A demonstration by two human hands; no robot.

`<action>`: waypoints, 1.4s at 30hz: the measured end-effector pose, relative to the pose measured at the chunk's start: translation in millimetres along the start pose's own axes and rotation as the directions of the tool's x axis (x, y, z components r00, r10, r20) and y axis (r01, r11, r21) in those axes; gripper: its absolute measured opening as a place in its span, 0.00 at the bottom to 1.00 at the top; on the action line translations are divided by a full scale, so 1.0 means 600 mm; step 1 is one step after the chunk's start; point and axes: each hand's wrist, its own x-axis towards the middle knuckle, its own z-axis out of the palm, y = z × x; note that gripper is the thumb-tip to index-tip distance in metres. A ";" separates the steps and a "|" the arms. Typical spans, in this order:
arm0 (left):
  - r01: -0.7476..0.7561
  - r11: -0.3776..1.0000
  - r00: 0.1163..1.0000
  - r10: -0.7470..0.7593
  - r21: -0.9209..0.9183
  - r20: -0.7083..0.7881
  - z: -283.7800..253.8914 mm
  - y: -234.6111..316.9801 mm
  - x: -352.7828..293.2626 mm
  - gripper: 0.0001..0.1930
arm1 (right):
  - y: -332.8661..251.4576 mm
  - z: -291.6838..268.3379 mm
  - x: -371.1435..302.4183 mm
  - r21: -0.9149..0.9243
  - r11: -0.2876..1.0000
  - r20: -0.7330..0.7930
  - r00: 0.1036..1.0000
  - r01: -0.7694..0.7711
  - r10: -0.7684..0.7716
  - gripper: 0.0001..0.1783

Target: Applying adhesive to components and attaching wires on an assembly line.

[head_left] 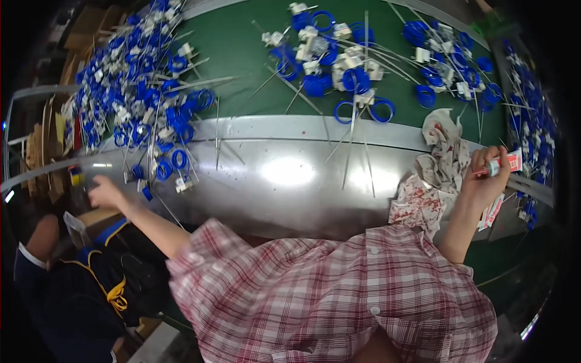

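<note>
My right hand [489, 181] is raised at the right edge of the bench, its fingers closed around a small red-and-white tube [514, 161]. Below that wrist lies a red-and-white packet or tube [491, 213], partly covered by my forearm. Beside it are a crumpled white cloth [446, 151] and a second cloth with red stains [417, 202]. My left hand [106, 195] reaches out past the left end of the metal ledge. Its fingers are smeared by motion, and whether they hold anything is unclear. A small yellow-and-blue thing [75, 175] is close to those fingertips.
Piles of blue coiled tubing with white connectors and thin metal rods [330, 57] cover parts of the green surface [236, 36]. Another heap [145, 85] spills onto the shiny metal ledge [260, 181]. A person in dark clothing [66, 302] is at lower left.
</note>
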 end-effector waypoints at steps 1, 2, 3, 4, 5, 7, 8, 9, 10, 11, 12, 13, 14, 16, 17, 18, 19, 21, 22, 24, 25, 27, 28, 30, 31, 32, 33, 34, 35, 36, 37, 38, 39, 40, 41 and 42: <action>-0.290 0.864 0.941 0.179 -0.412 -0.286 -0.106 0.087 -0.049 0.17 | 0.013 -0.009 0.011 0.010 1.000 -0.020 1.000 0.001 -0.001 0.11; -0.400 0.713 0.905 0.208 -0.576 -0.371 -0.210 0.170 -0.134 0.16 | 0.015 -0.008 0.013 0.032 0.999 -0.032 0.999 -0.032 0.033 0.11; -0.496 0.527 0.863 0.212 -0.690 -0.459 -0.280 0.231 -0.219 0.16 | 0.014 -0.004 0.010 0.052 0.996 -0.035 0.997 -0.071 0.073 0.11; -0.547 0.172 0.777 0.469 -0.819 -0.420 -0.254 0.292 -0.294 0.13 | 0.015 -0.005 0.008 0.031 0.999 -0.050 0.998 -0.041 0.043 0.10; -0.665 0.287 0.620 0.727 -0.689 -0.296 -0.244 0.347 -0.338 0.13 | 0.008 -0.008 0.010 0.037 0.998 -0.056 0.997 -0.041 0.043 0.10; -0.577 0.283 0.390 0.919 -0.766 0.046 -0.135 0.418 -0.360 0.12 | 0.001 -0.001 0.010 0.113 0.989 -0.010 0.995 -0.100 0.102 0.09; -0.435 0.334 0.300 0.929 -0.836 0.216 -0.064 0.438 -0.353 0.12 | 0.000 0.006 0.008 0.128 0.987 -0.023 0.994 -0.099 0.103 0.08; -0.445 0.361 0.249 0.929 -0.819 0.273 -0.022 0.456 -0.359 0.14 | -0.008 0.003 0.008 0.139 0.986 -0.023 0.995 -0.096 0.101 0.08; -0.513 0.376 0.125 0.922 -0.772 0.366 0.005 0.463 -0.358 0.19 | -0.010 0.000 0.008 0.142 0.986 -0.021 0.995 -0.091 0.095 0.08; -0.390 0.456 0.015 0.872 -0.800 0.490 0.024 0.476 -0.375 0.23 | -0.008 -0.004 0.013 0.137 0.988 -0.032 0.997 -0.070 0.075 0.07; -0.358 0.431 -0.084 0.869 -0.828 0.488 0.033 0.488 -0.386 0.24 | -0.008 -0.008 0.016 0.143 0.988 -0.077 0.995 -0.057 0.068 0.07; -0.325 0.411 -0.178 0.858 -0.852 0.482 0.043 0.501 -0.393 0.25 | -0.008 -0.014 0.025 0.150 0.987 -0.083 0.994 -0.055 0.068 0.07; -0.330 0.408 -0.187 0.855 -0.851 0.483 0.050 0.507 -0.404 0.25 | -0.005 -0.023 0.029 0.147 0.987 -0.111 0.991 -0.062 0.079 0.06; -0.503 0.240 -0.119 0.932 -0.830 0.341 0.064 0.511 -0.418 0.23 | 0.000 -0.032 0.035 0.149 0.986 -0.140 0.985 -0.077 0.098 0.06; -0.503 0.239 -0.128 0.930 -0.830 0.345 0.060 0.510 -0.430 0.23 | 0.001 -0.036 0.036 0.150 0.987 -0.136 0.987 -0.064 0.085 0.07; -0.420 0.267 -0.100 0.936 -0.867 0.337 0.052 0.510 -0.441 0.22 | 0.005 -0.037 0.041 0.156 0.986 -0.128 0.989 -0.052 0.072 0.07; -0.331 0.292 -0.069 0.941 -0.897 0.332 0.044 0.510 -0.450 0.21 | 0.008 -0.039 0.044 0.158 0.986 -0.132 0.988 -0.054 0.075 0.07; -0.319 0.318 -0.063 0.933 -0.893 0.355 0.042 0.502 -0.445 0.20 | 0.012 -0.039 0.044 0.144 0.987 -0.093 0.992 -0.066 0.080 0.08; -0.301 0.339 -0.060 0.926 -0.891 0.373 0.042 0.498 -0.441 0.20 | 0.015 -0.037 0.045 0.148 0.986 -0.089 0.992 -0.073 0.087 0.08; -0.331 0.285 -0.042 0.948 -0.900 0.316 0.026 0.498 -0.432 0.20 | 0.021 -0.037 0.046 0.135 0.988 -0.103 0.990 -0.078 0.092 0.08; -0.360 0.225 -0.029 0.967 -0.906 0.252 0.018 0.498 -0.426 0.20 | 0.021 -0.039 0.044 0.139 0.986 -0.098 0.990 -0.087 0.101 0.08; -0.344 0.198 0.018 0.979 -0.918 0.204 -0.022 0.494 -0.419 0.20 | 0.021 -0.049 0.037 0.087 0.992 -0.097 0.990 -0.093 0.101 0.08; -0.324 0.165 0.064 0.986 -0.931 0.152 -0.045 0.490 -0.415 0.19 | 0.029 -0.059 0.036 0.072 0.995 -0.080 0.994 -0.062 0.068 0.08; -0.300 0.218 0.148 0.972 -0.929 0.180 -0.091 0.476 -0.400 0.19 | 0.023 -0.059 0.024 0.025 0.995 -0.115 0.988 -0.098 0.100 0.08; -0.264 0.260 0.227 0.953 -0.929 0.202 -0.118 0.468 -0.393 0.19 | 0.022 -0.061 0.018 -0.029 0.992 -0.155 0.981 -0.126 0.120 0.08; -0.301 0.243 0.297 0.943 -0.922 0.152 -0.153 0.463 -0.389 0.18 | 0.026 -0.076 0.018 -0.043 0.992 -0.105 0.988 -0.117 0.112 0.08; -0.317 0.260 0.309 0.938 -0.912 0.160 -0.170 0.450 -0.378 0.18 | 0.030 -0.075 0.017 -0.033 0.990 -0.092 0.987 -0.138 0.134 0.08; -0.319 0.256 0.355 0.925 -0.912 0.136 -0.182 0.435 -0.367 0.18 | 0.030 -0.069 0.017 -0.060 0.989 -0.153 0.981 -0.132 0.121 0.09; -0.320 0.254 0.402 0.909 -0.913 0.112 -0.191 0.419 -0.354 0.18 | 0.031 -0.067 0.017 -0.091 0.988 -0.210 0.972 -0.128 0.107 0.09; -0.304 0.267 0.410 0.903 -0.914 0.127 -0.200 0.404 -0.339 0.18 | 0.034 -0.071 0.018 -0.087 0.988 -0.211 0.972 -0.126 0.106 0.10; -0.314 0.289 0.422 0.896 -0.904 0.140 -0.214 0.385 -0.328 0.18 | 0.032 -0.066 0.015 -0.085 0.985 -0.197 0.972 -0.149 0.130 0.10; -0.324 0.357 0.471 0.864 -0.876 0.178 -0.236 0.376 -0.323 0.17 | 0.024 -0.058 0.017 -0.132 0.979 -0.204 0.971 -0.154 0.125 0.10; -0.327 0.424 0.518 0.828 -0.844 0.215 -0.246 0.365 -0.319 0.17 | 0.020 -0.056 0.015 -0.182 0.970 -0.210 0.970 -0.159 0.119 0.09; -0.345 0.397 0.520 0.835 -0.851 0.179 -0.245 0.351 -0.314 0.17 | 0.021 -0.070 0.017 -0.165 0.978 -0.143 0.984 -0.126 0.103 0.09; -0.344 0.417 0.529 0.826 -0.841 0.193 -0.245 0.335 -0.317 0.17 | 0.023 -0.081 0.020 -0.171 0.975 -0.132 0.984 -0.143 0.121 0.09; -0.245 0.398 0.536 0.816 -0.884 0.218 -0.245 0.321 -0.328 0.17 | 0.024 -0.090 0.024 -0.161 0.975 -0.120 0.983 -0.154 0.135 0.09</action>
